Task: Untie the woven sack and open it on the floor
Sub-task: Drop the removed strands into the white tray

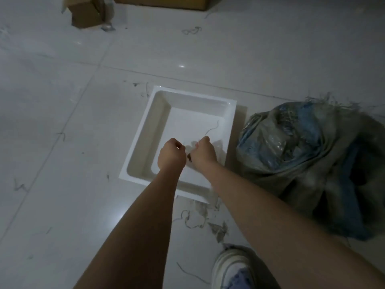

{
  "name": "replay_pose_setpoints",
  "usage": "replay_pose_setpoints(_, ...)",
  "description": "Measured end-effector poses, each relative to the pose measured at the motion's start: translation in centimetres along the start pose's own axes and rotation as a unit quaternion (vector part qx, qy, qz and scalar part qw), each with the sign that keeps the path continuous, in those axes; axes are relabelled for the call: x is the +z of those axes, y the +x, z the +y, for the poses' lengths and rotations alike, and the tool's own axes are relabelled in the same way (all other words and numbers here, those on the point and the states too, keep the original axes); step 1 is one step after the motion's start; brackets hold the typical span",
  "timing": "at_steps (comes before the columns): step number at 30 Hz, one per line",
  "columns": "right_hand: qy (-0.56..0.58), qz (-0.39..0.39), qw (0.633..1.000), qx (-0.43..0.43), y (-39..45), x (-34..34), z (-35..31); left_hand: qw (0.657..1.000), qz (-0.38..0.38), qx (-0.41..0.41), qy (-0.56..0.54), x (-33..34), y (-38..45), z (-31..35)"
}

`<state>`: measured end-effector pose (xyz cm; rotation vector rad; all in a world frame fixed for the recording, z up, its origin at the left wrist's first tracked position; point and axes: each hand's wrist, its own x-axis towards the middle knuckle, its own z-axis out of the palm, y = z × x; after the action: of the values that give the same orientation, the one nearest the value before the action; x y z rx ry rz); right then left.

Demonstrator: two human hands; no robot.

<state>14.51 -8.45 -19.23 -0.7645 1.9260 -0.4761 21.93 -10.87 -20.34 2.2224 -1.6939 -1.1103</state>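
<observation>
The woven sack (325,155) lies crumpled on the floor at the right, grey with blue patches, a clear plastic liner showing at its frayed mouth. Both my hands are stretched out over a white square tray (158,130), apart from the sack. My left hand (171,154) and my right hand (203,152) are closed close together, pinching a thin string (211,130) between them; its loose end curls up from my right hand. A small dark bit hangs between the hands.
Cardboard boxes (83,15) stand at the far edge of the tiled floor. Loose threads and torn sack scraps (218,228) litter the tiles near my shoe (231,268) at the bottom.
</observation>
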Motion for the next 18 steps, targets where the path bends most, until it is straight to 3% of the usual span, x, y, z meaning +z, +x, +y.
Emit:
replay_pose_setpoints(5,-0.203,-0.009,0.977,-0.064,0.4,1.2,1.0,0.984,-0.025,0.016,0.177,0.9,0.6,-0.9)
replay_pose_setpoints(8,-0.253,-0.01,0.964,-0.082,0.3,1.6,1.4,0.967,-0.057,-0.01,0.249,1.6,0.4,-1.3)
replay_pose_setpoints(15,-0.224,0.007,0.972,-0.068,0.4,1.6,2.3,0.953,-0.054,0.005,0.298,2.2,0.2,-2.1)
replay_pose_setpoints(18,-0.21,-0.053,0.976,-0.032,0.7,1.5,1.6,0.948,-0.063,0.008,0.312,1.5,-0.1,-2.1)
